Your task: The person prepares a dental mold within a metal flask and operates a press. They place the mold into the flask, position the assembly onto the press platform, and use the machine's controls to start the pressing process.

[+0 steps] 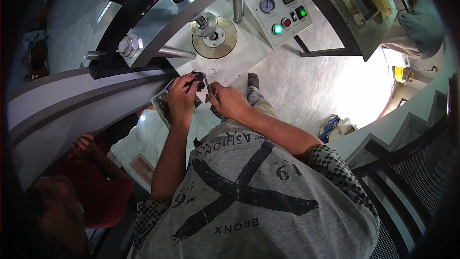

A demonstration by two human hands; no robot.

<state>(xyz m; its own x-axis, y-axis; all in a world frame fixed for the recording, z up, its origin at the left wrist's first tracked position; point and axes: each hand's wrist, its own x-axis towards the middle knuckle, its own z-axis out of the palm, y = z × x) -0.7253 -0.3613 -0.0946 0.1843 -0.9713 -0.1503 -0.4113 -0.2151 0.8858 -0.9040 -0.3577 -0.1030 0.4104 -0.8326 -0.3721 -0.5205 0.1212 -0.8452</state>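
Note:
My left hand (181, 97) is closed around a small black piece with ragged edges (199, 77), held just in front of the machine's metal base. Its exact kind cannot be made out. Close on the right, my right hand (229, 100) grips a thin metal tool (207, 85), its narrow tip against or very near the black piece. Whether the tool is a knife or scissors is too small to tell. Beneath my left wrist is a pale green bin (156, 100) with dark scraps inside, partly hidden by my forearm.
Ahead stands a press with a round metal plate (227, 43) and steel posts (238, 5). A control box (279, 12) with a gauge and lit buttons adjoins it. Another person in red (103, 196) sits close at left. A dark metal chair (417, 163) is at right.

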